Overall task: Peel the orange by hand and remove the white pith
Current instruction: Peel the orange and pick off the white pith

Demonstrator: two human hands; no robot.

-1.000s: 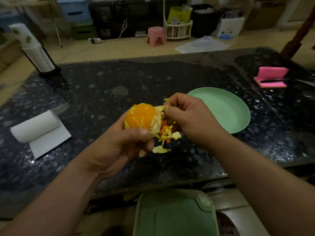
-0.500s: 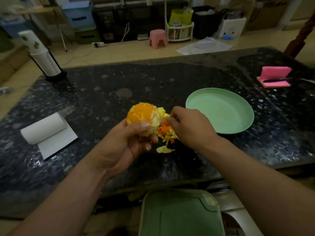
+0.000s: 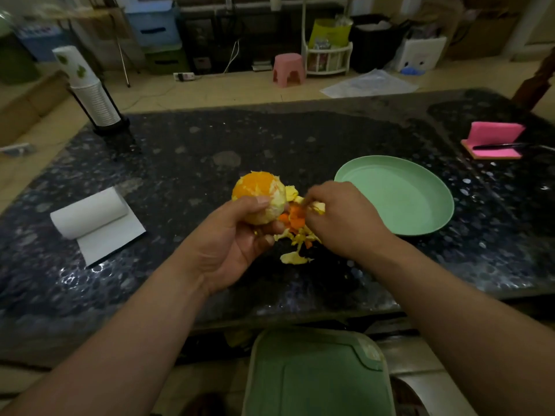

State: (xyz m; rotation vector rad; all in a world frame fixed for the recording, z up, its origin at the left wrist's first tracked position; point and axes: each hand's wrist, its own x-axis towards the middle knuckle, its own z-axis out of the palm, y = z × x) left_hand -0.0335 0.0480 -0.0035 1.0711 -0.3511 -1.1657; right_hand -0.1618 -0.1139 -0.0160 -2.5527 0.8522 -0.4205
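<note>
Since the moment before, the right hand (image 3: 345,219) has come a little away from the orange (image 3: 256,195), and its curled fingers now pinch a pale scrap of peel (image 3: 319,207). The left hand (image 3: 231,244) grips the partly peeled orange, thumb on top, above the dark table (image 3: 195,151). Under both hands lies a heap of peel pieces (image 3: 295,238), near a green plate (image 3: 420,205).

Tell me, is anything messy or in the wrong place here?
Yes: peel scraps lie in a loose heap straight on the dark table, beside the green plate rather than on it. Nothing else looks odd.
</note>
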